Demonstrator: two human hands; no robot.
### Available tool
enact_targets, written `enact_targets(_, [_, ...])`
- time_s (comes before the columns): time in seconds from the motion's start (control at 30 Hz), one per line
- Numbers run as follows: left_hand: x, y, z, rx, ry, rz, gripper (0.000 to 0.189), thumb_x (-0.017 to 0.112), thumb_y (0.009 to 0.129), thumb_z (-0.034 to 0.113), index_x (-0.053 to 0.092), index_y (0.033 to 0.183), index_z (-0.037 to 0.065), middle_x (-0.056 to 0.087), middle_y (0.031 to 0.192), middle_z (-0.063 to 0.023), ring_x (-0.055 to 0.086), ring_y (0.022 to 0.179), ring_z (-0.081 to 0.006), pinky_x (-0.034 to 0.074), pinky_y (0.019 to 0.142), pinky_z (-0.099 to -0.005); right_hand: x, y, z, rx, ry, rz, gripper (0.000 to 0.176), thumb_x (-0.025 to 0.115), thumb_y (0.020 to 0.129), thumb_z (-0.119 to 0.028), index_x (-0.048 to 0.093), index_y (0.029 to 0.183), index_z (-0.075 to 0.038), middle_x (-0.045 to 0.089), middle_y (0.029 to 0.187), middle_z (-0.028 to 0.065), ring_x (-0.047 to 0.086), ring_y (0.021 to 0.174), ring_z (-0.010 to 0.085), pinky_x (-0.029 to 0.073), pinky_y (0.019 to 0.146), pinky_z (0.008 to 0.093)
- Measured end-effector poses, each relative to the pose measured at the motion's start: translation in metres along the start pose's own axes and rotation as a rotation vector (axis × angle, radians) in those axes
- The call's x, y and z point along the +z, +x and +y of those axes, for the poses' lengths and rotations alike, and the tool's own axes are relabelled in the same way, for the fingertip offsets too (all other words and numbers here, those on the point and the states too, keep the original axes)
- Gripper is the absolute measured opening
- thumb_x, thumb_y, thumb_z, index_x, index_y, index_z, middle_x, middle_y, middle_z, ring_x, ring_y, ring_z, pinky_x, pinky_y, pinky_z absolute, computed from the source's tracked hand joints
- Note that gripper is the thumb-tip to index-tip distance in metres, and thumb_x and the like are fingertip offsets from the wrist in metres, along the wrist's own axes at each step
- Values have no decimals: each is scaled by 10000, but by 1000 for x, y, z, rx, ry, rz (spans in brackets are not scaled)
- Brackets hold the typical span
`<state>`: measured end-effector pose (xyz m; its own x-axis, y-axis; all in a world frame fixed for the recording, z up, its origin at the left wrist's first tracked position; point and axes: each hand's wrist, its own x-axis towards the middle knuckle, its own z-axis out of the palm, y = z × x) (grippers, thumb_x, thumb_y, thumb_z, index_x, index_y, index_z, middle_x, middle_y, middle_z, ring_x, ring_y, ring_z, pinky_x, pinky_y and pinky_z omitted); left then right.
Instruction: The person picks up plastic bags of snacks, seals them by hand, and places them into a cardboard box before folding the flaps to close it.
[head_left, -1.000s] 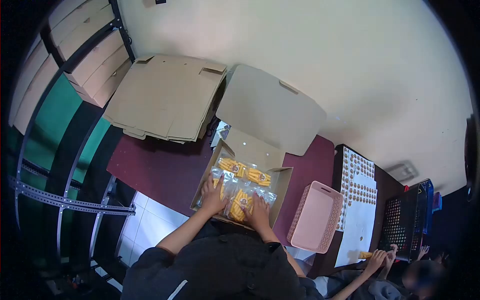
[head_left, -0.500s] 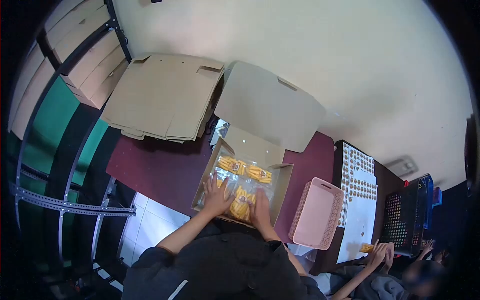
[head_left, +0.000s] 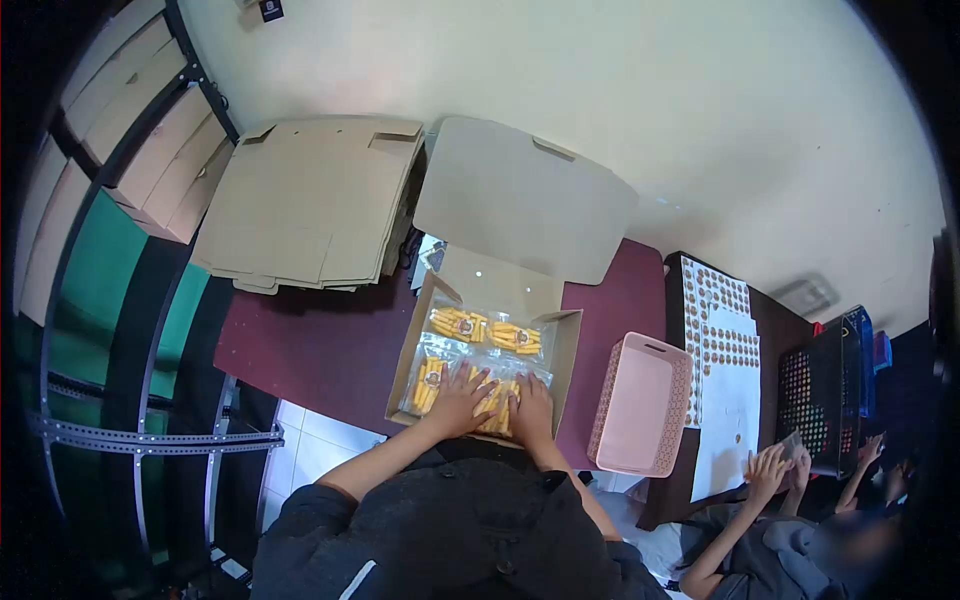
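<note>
We rest both hands inside the open box [head_left: 404, 365], over the front right packet of yellow sticks [head_left: 492, 400]. Our left hand [head_left: 457, 405] has its fingers spread wide across it; our right hand [head_left: 532, 411] lies flat beside the box's right wall, fingers slightly parted. The front left packet [head_left: 430, 386] sits between our left hand and the left wall, and two back packets [head_left: 459, 324] lie beyond our fingertips. We have a broad stretch of maroon table [head_left: 310, 345] left of the box, but only a narrow strip between its right wall and the pink basket [head_left: 640, 405]. The cardboard stack [head_left: 305, 200] and a large grey panel [head_left: 522, 200] bound the far side. Another person's hands [head_left: 768, 468] are well apart, beyond the basket.
</note>
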<state>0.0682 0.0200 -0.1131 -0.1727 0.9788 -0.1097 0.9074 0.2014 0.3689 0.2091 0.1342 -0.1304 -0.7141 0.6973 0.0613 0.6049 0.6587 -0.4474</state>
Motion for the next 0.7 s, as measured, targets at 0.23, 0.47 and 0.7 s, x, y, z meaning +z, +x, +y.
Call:
enact_targets(0.23, [-11, -2, -4, -2, 23, -54, 629, 488, 819, 516, 334, 1356, 227, 277, 1423, -65, 106, 1332, -386, -14, 1005, -643, -2, 1, -1, 29, -25, -21, 455, 550, 804, -230, 460, 1216, -58, 447, 1253, 188, 399, 1159, 370, 318, 951, 464])
enact_targets(0.47, [-9, -1, -7, 15, -18, -30, 622, 481, 821, 531, 367, 1334, 198, 277, 1424, -71, 151, 1321, -391, 6, 988, -665, 1, 2, 1, -7, -39, -29, 438, 552, 808, -213, 464, 1203, -47, 438, 1258, 183, 386, 1168, 371, 298, 980, 454])
enact_targets(0.7, [-33, -4, -19, -125, -76, 95, 578, 452, 868, 432, 330, 1350, 137, 172, 1448, -147, 126, 1315, -421, 86, 1010, -629, -8, 4, -5, -48, 100, 81, 404, 545, 813, -159, 461, 1188, -33, 444, 1223, 220, 397, 1142, 389, 308, 984, 453])
